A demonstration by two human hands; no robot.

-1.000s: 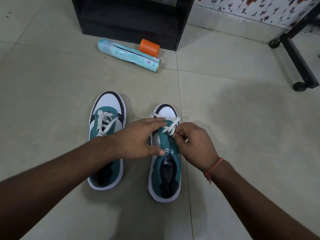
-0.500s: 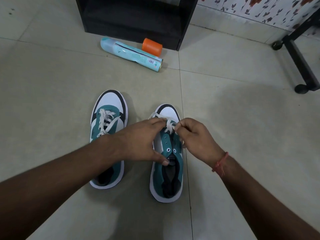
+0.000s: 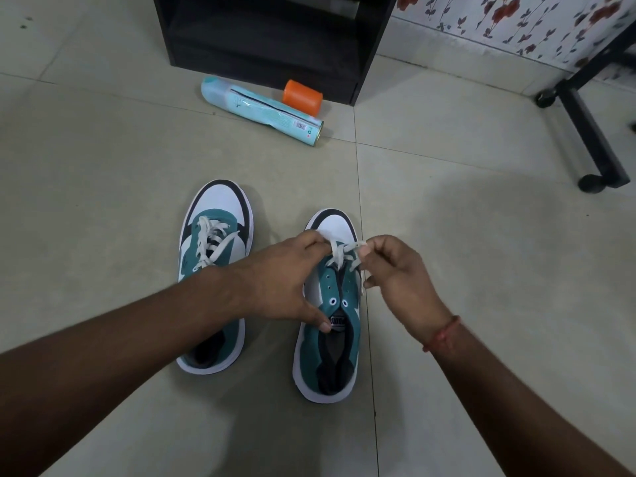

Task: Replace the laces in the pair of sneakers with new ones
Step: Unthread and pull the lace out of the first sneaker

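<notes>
Home interior, likely a living room or bedroom; pale tiled floor [image 3: 103, 166] with grout lines; floral wallpaper [image 3: 499, 25] at top right; black shelf unit [image 3: 275, 39] on the floor; black caster-footed stand [image 3: 592, 139]; spray can [image 3: 261, 106] lying loose

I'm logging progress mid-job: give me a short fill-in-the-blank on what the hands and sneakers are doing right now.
1. Both hands pinch the white ____ of the right sneaker.
2. The left hand has its ____ resting by the tongue label.
3. The left sneaker is touched by ____ hand.
4. The right hand wears a red wrist ____.

Missing: lace; thumb; neither; thread
</notes>
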